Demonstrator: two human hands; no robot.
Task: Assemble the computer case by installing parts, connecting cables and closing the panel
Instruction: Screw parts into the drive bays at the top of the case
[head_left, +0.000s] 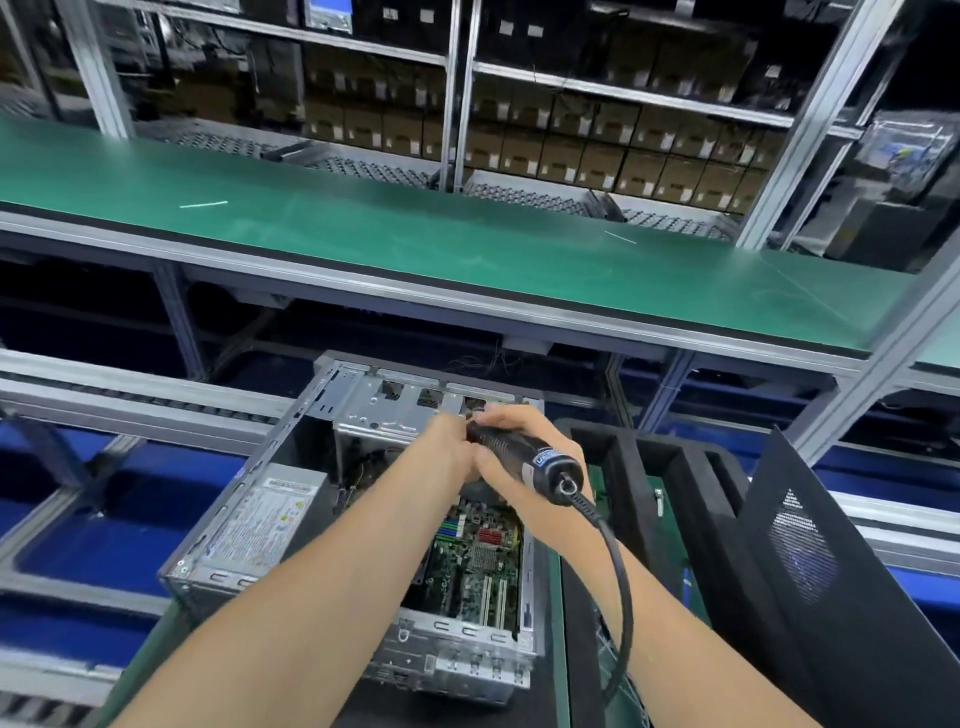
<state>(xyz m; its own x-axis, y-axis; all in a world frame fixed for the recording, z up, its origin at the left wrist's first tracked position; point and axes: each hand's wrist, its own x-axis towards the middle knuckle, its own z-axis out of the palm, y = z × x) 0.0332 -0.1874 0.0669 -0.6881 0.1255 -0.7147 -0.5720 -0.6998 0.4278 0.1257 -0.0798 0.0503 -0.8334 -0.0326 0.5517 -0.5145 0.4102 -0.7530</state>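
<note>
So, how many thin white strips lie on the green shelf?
2. The left strip lies on the left part of the green shelf; the right strip lies right of its middle. None seems hidden.

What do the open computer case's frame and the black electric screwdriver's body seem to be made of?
Open silver computer case: bare sheet metal, likely steel, dull grey sheen, stamped slots, folded edges. Black electric screwdriver: probably moulded plastic, semi-matte, with a glossy blue label band.

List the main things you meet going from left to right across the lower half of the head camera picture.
power supply → circuit board → black foam tray → black side panel
</note>
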